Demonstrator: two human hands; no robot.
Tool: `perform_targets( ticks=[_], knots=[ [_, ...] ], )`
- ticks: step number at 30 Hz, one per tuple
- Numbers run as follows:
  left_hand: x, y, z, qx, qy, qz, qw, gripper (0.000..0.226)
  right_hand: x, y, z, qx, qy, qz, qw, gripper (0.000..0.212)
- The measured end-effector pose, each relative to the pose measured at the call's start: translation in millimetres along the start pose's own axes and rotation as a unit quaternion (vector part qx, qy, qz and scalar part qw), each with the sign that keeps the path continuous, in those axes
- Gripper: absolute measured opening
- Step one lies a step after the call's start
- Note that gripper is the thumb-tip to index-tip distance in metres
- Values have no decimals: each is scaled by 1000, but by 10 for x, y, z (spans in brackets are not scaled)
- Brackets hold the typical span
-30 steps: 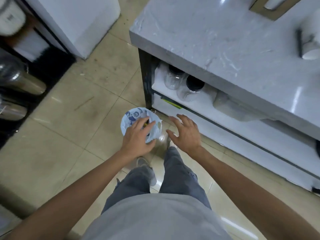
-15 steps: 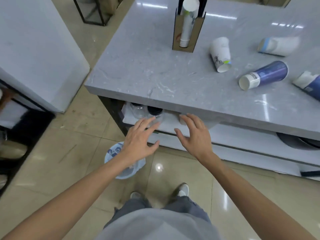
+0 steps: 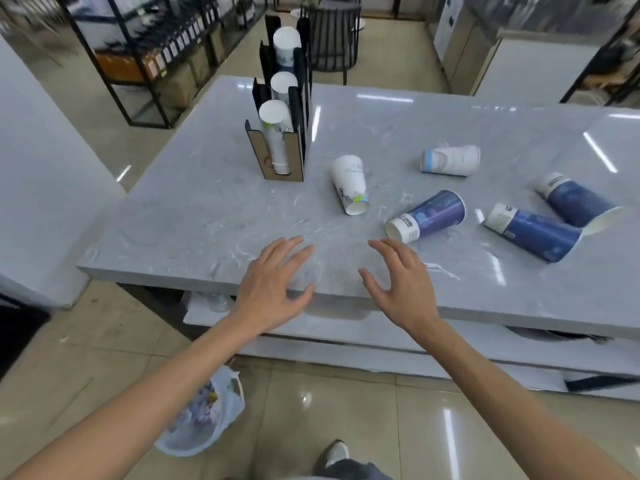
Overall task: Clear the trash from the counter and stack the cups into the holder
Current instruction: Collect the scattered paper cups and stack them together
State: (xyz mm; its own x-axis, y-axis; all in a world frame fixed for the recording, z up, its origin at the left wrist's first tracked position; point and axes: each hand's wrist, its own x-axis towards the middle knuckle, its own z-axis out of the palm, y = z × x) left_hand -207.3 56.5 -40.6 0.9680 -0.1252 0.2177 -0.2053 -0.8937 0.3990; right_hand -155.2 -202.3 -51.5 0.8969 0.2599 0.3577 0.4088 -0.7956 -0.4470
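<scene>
Several paper cups lie on their sides on the grey marble counter (image 3: 194, 216): a white cup (image 3: 349, 183) near the middle, a white and light-blue cup (image 3: 450, 161) behind it, and three blue cups (image 3: 427, 216) (image 3: 533, 232) (image 3: 576, 199) to the right. A black and brown cup holder (image 3: 280, 133) stands at the back left with three stacks of white cups in it. My left hand (image 3: 270, 285) and my right hand (image 3: 398, 282) hover over the counter's front edge, fingers spread, holding nothing.
A trash bin lined with a plastic bag (image 3: 204, 417) sits on the tiled floor below my left arm. A shelf (image 3: 346, 327) runs under the counter. A white cabinet (image 3: 41, 188) stands to the left, black racks behind.
My left hand let go of the trash over the bin and both hands rose from floor level to the counter's front edge. The view tilted up to show the cups.
</scene>
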Motion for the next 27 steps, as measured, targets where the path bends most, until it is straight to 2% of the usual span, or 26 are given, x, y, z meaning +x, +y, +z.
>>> perform_targets(
  ticks=[12,20,27],
  knots=[
    [974,436,180,-28,17,-48,998,58,541,688,-417,14,21,8,1000,47],
    [1877,348,276,-41,14,-97,994,60,1315,1041,-529,-6,30,36,999,51],
    [2472,216,419,-57,-32,-181,981,69,2070,1473,-526,-12,27,65,997,53]
  ],
)
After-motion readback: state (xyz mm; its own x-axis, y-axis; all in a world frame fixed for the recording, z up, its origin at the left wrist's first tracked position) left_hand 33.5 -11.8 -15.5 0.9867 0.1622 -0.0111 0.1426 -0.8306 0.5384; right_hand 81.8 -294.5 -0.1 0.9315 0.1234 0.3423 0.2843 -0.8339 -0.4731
